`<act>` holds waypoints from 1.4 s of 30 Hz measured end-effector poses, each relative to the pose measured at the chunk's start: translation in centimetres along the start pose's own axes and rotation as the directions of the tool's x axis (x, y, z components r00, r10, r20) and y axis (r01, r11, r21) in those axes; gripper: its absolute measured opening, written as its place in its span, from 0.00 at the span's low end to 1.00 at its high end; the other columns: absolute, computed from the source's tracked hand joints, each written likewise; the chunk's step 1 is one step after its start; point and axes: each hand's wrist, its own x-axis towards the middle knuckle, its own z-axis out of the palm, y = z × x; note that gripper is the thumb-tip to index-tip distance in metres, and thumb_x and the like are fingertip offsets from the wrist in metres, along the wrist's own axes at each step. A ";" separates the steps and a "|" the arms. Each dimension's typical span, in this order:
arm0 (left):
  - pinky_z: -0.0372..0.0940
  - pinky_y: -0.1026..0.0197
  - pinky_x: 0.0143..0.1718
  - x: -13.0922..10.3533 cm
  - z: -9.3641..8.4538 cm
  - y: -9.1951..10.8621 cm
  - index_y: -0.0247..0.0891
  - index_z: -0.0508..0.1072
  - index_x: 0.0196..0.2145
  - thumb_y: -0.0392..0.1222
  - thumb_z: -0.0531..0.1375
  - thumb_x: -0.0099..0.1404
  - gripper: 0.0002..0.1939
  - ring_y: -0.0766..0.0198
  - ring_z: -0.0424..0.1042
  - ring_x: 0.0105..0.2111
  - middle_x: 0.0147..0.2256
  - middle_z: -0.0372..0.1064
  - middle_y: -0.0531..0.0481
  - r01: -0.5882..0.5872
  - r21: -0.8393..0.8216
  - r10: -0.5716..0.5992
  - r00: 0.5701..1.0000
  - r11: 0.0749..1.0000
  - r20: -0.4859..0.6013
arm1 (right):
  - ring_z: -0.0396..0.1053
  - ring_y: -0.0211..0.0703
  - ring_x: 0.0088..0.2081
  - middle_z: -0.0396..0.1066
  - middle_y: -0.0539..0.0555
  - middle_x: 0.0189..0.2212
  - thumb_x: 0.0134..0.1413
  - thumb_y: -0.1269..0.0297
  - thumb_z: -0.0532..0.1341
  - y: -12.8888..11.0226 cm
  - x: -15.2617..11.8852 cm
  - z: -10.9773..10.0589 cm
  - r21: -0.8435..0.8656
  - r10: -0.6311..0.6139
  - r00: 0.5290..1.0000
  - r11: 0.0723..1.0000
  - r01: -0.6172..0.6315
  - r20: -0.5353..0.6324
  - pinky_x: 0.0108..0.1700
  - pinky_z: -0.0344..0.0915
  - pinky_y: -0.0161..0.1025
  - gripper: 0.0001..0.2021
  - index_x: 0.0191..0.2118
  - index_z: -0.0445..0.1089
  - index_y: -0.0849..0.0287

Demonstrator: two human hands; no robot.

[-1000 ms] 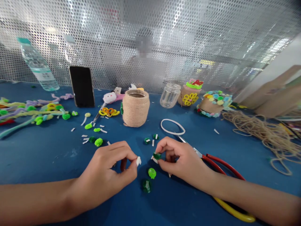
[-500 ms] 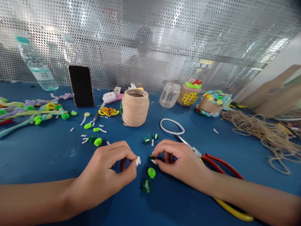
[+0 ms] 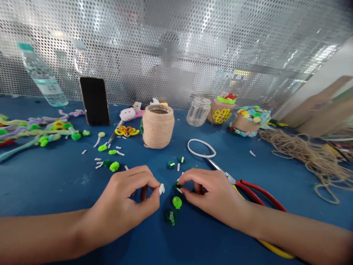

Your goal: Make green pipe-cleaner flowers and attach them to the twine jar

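My left hand (image 3: 132, 200) is closed in a pinch at the front left. White shows at its fingertips, a nail or a small white scrap; I cannot tell which. Across a small gap, my right hand (image 3: 208, 187) pinches a dark green pom-pom (image 3: 177, 185) low over the blue table. Just below it lie a bright green pom-pom (image 3: 177, 202) and another dark green one (image 3: 171, 217) with a pale strip on it. Two small dark green pom-poms (image 3: 171, 164) bearing white strips rest beyond my right fingers, with a loose white strip (image 3: 178, 167) beside them.
A twine-wrapped jar (image 3: 158, 127) stands in the middle, with a clear glass jar (image 3: 198, 111) behind. Red-and-yellow-handled scissors (image 3: 249, 191) lie under my right forearm. A phone (image 3: 95, 101), a water bottle (image 3: 42, 79) and pipe cleaners (image 3: 33, 129) are left; loose twine (image 3: 306, 158) lies right.
My right hand has dipped slightly, with the dark green pom-pom still between its fingertips. My left hand keeps its pinch in nearly the same place.
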 end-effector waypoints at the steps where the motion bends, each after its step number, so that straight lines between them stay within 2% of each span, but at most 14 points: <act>1: 0.58 0.70 0.23 0.0 0.0 0.0 0.36 0.68 0.22 0.28 0.55 0.59 0.09 0.74 0.61 0.20 0.21 0.62 0.57 -0.003 -0.004 0.003 1.000 1.000 0.001 | 0.59 0.31 0.17 0.72 0.48 0.26 0.48 0.72 0.61 0.0 0.0 0.0 -0.006 -0.008 1.000 1.000 0.008 -0.002 0.23 0.57 0.31 0.05 0.31 0.70 0.56; 6: 0.58 0.70 0.25 0.3 0.2 -0.4 0.37 0.69 0.24 0.29 0.55 0.59 0.09 0.74 0.63 0.21 0.22 0.63 0.57 0.009 0.035 -0.011 0.998 0.999 0.058 | 0.60 0.31 0.19 0.73 0.51 0.30 0.50 0.73 0.60 0.1 0.0 0.1 0.023 -0.058 0.998 0.998 0.057 0.021 0.24 0.59 0.32 0.05 0.31 0.71 0.58; 10: 0.62 0.67 0.31 0.2 0.5 -0.9 0.39 0.73 0.30 0.31 0.55 0.60 0.08 0.70 0.69 0.28 0.28 0.69 0.55 0.099 0.115 -0.115 0.984 0.988 0.139 | 0.64 0.34 0.25 0.70 0.55 0.32 0.51 0.73 0.59 0.1 0.2 0.0 0.103 -0.085 0.996 0.991 0.083 0.018 0.28 0.62 0.32 0.05 0.32 0.73 0.61; 12: 0.64 0.66 0.36 0.1 0.5 -1.3 0.41 0.74 0.36 0.32 0.54 0.62 0.10 0.67 0.70 0.33 0.33 0.71 0.54 0.109 0.135 -0.127 0.983 0.985 0.135 | 0.64 0.34 0.26 0.68 0.54 0.32 0.50 0.74 0.60 -0.1 0.2 -0.1 0.123 -0.062 0.998 0.991 0.058 0.030 0.28 0.62 0.33 0.05 0.32 0.74 0.61; 14: 0.64 0.65 0.39 0.3 0.3 -1.9 0.41 0.74 0.39 0.33 0.54 0.64 0.11 0.66 0.71 0.36 0.36 0.72 0.53 0.065 0.157 -0.085 0.988 0.985 0.126 | 0.63 0.32 0.24 0.67 0.53 0.32 0.49 0.74 0.60 -0.2 0.2 -0.2 0.159 -0.018 0.999 0.987 0.010 0.047 0.27 0.62 0.32 0.06 0.32 0.73 0.61; 16: 0.64 0.65 0.37 0.6 -0.1 -2.6 0.39 0.74 0.35 0.35 0.54 0.64 0.08 0.66 0.70 0.35 0.33 0.72 0.53 0.029 0.194 -0.052 0.992 0.980 0.113 | 0.62 0.31 0.23 0.67 0.52 0.31 0.48 0.75 0.59 -0.3 0.2 -0.4 0.227 0.047 0.997 0.972 -0.061 0.068 0.26 0.61 0.32 0.07 0.33 0.73 0.61; 18: 0.62 0.66 0.30 1.2 -0.6 -3.3 0.37 0.71 0.26 0.37 0.58 0.62 0.07 0.67 0.69 0.28 0.26 0.69 0.54 0.039 0.251 -0.063 0.994 0.967 0.088 | 0.62 0.32 0.23 0.67 0.52 0.32 0.48 0.75 0.57 -0.3 0.3 -0.6 0.323 0.137 0.984 0.932 -0.166 0.110 0.25 0.60 0.32 0.09 0.35 0.73 0.61; 20: 0.57 0.66 0.23 1.8 -0.9 -3.9 0.37 0.65 0.20 0.41 0.60 0.60 0.13 0.68 0.65 0.22 0.21 0.65 0.56 0.088 0.311 -0.113 0.992 0.946 0.063 | 0.64 0.31 0.23 0.69 0.53 0.34 0.49 0.75 0.55 -0.3 0.4 -0.8 0.440 0.206 0.965 0.860 -0.258 0.163 0.24 0.60 0.32 0.12 0.38 0.73 0.60; 22: 0.55 0.66 0.22 2.1 -1.0 -4.2 0.37 0.64 0.21 0.44 0.60 0.60 0.14 0.68 0.63 0.21 0.21 0.63 0.56 0.123 0.351 -0.150 0.987 0.928 0.051 | 0.64 0.30 0.22 0.69 0.53 0.36 0.49 0.75 0.54 -0.3 0.4 -0.9 0.551 0.228 0.955 0.780 -0.297 0.192 0.24 0.62 0.32 0.15 0.42 0.73 0.60; 25: 0.59 0.64 0.29 2.2 -1.0 -4.0 0.38 0.67 0.29 0.41 0.59 0.60 0.06 0.64 0.66 0.29 0.29 0.65 0.52 0.094 0.370 -0.111 0.993 0.924 0.025 | 0.62 0.28 0.20 0.69 0.52 0.34 0.49 0.74 0.54 -0.3 0.5 -0.9 0.647 0.229 0.955 0.702 -0.298 0.191 0.25 0.64 0.32 0.18 0.44 0.73 0.59; 29: 0.62 0.61 0.38 2.0 -0.8 -3.1 0.38 0.68 0.36 0.38 0.57 0.61 0.04 0.63 0.66 0.38 0.38 0.64 0.50 0.025 0.282 -0.041 0.998 0.959 0.051 | 0.58 0.25 0.18 0.68 0.49 0.30 0.49 0.74 0.55 -0.4 0.3 -0.9 0.728 0.221 0.958 0.624 -0.283 0.183 0.23 0.61 0.29 0.19 0.46 0.74 0.56; 33: 0.62 0.64 0.38 1.5 -0.5 -1.7 0.42 0.70 0.39 0.41 0.57 0.62 0.07 0.66 0.66 0.37 0.37 0.64 0.52 0.104 0.105 -0.117 0.985 0.989 0.123 | 0.57 0.24 0.18 0.66 0.48 0.29 0.51 0.73 0.56 -0.9 0.0 -0.8 0.783 0.186 0.959 0.553 -0.283 0.216 0.21 0.57 0.27 0.19 0.47 0.74 0.52; 37: 0.61 0.66 0.36 1.1 -0.3 -1.2 0.40 0.69 0.34 0.38 0.57 0.62 0.02 0.68 0.65 0.34 0.34 0.63 0.54 0.120 0.049 -0.123 0.990 0.992 0.073 | 0.58 0.24 0.18 0.67 0.49 0.30 0.52 0.73 0.56 -1.7 -0.5 -0.7 0.789 0.180 0.945 0.519 -0.327 0.273 0.21 0.57 0.27 0.21 0.50 0.72 0.50; 42: 0.59 0.68 0.34 1.1 -0.3 -1.2 0.39 0.67 0.29 0.35 0.56 0.62 0.04 0.70 0.63 0.32 0.31 0.62 0.55 0.117 0.034 -0.119 0.991 0.993 0.065 | 0.58 0.24 0.18 0.67 0.49 0.31 0.51 0.74 0.56 -2.0 -0.5 -0.6 0.809 0.151 0.937 0.475 -0.347 0.314 0.21 0.57 0.27 0.22 0.51 0.71 0.48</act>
